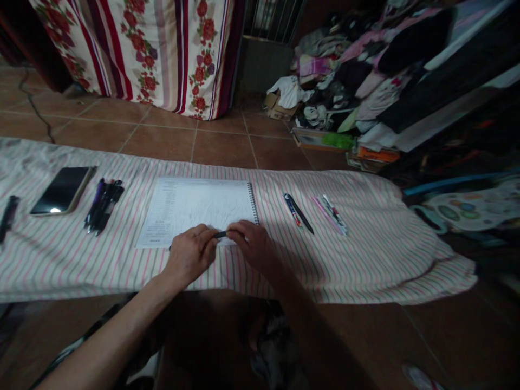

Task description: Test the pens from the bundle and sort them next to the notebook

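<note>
A dark pen is held between my two hands over the near edge of a spiral notebook. My left hand is closed around one end of it, and a dark tip shows at that hand's outer side. The fingers of my right hand pinch the other end. The notebook page carries printed text down its left side and faint handwriting in the middle. Its wire binding runs along the right edge. Whether the pen has a cap cannot be made out.
Left of the notebook lie a bunch of pens, a phone and a dark marker. Several other pens rest at the right on the striped cloth. A floral curtain and piled clothes stand beyond.
</note>
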A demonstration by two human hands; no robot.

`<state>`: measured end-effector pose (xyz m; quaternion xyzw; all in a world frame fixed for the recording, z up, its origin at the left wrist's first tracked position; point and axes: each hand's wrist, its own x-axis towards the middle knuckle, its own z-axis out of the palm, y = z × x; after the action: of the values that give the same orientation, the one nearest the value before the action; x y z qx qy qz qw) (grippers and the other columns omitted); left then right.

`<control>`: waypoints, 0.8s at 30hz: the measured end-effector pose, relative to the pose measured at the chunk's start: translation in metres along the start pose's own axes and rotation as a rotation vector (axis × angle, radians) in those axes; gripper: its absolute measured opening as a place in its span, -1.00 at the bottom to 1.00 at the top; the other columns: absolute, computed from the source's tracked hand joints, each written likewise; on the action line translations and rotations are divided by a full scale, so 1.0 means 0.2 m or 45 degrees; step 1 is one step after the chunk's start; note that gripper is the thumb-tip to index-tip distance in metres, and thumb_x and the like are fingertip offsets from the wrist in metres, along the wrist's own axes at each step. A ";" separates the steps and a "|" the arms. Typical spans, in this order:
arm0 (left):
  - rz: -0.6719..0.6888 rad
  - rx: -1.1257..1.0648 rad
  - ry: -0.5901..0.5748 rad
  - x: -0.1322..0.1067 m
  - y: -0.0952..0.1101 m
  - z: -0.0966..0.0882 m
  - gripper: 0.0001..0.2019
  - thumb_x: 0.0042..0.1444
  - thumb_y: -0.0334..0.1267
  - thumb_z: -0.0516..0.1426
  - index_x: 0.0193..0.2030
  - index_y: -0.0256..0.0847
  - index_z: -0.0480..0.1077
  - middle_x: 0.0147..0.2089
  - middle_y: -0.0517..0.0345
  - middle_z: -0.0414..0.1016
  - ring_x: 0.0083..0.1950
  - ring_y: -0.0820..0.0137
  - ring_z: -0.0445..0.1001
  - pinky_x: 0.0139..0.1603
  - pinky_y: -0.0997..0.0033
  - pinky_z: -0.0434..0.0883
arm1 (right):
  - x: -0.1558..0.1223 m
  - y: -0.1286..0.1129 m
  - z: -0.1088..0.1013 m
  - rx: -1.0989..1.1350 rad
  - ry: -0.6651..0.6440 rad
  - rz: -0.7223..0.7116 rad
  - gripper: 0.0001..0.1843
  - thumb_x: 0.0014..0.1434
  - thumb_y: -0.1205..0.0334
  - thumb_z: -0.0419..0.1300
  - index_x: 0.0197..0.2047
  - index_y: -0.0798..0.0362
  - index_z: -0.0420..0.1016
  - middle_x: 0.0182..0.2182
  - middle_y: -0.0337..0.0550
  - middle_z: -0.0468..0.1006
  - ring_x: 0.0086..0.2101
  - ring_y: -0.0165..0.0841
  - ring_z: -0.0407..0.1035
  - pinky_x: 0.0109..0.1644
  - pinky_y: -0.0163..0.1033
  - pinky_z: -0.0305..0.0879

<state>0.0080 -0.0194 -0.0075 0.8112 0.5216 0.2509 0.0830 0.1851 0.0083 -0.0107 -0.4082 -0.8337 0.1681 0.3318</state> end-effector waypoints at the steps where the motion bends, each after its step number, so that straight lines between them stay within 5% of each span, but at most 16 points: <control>1: -0.019 -0.019 -0.014 0.00 0.00 -0.01 -0.73 0.18 -0.27 -0.06 -0.16 -0.26 0.44 -0.32 0.07 0.47 -0.32 0.33 0.45 -0.36 0.36 0.39 | 0.00 0.00 0.00 -0.003 0.016 -0.033 -0.81 0.23 0.24 0.04 -0.33 0.10 0.44 -0.42 -0.14 0.52 -0.35 -0.38 0.37 -0.22 -0.29 0.24; 8: -0.087 -0.046 -0.105 0.00 0.00 -0.04 -0.75 0.17 -0.28 -0.04 -0.20 -0.22 0.46 -0.38 0.13 0.47 -0.39 0.38 0.44 -0.42 0.43 0.33 | 0.00 0.00 0.02 0.021 0.001 -0.069 -0.79 0.24 0.23 0.02 -0.36 0.07 0.43 -0.44 -0.16 0.51 -0.37 -0.40 0.37 -0.25 -0.30 0.24; 15: 0.065 0.084 0.114 -0.01 0.00 -0.02 -0.75 0.13 -0.33 -0.04 -0.19 -0.28 0.45 -0.38 0.08 0.45 -0.38 0.33 0.43 -0.43 0.39 0.35 | 0.01 -0.01 0.02 0.094 0.012 0.030 -0.83 0.21 0.25 0.06 -0.37 0.07 0.42 -0.44 -0.18 0.50 -0.38 -0.41 0.36 -0.26 -0.32 0.22; 24: 0.207 0.092 0.204 -0.02 0.00 -0.02 -0.79 0.12 -0.39 -0.01 -0.20 -0.30 0.43 -0.37 0.06 0.46 -0.36 0.34 0.42 -0.38 0.39 0.39 | 0.00 -0.03 0.02 0.096 -0.051 0.046 -0.73 0.24 0.27 -0.08 -0.46 0.08 0.30 -0.50 -0.19 0.39 -0.42 -0.42 0.25 -0.28 -0.31 0.13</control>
<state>0.0046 -0.0231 -0.0043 0.8308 0.4676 0.3019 -0.0086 0.1792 0.0045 -0.0101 -0.4069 -0.8257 0.2135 0.3272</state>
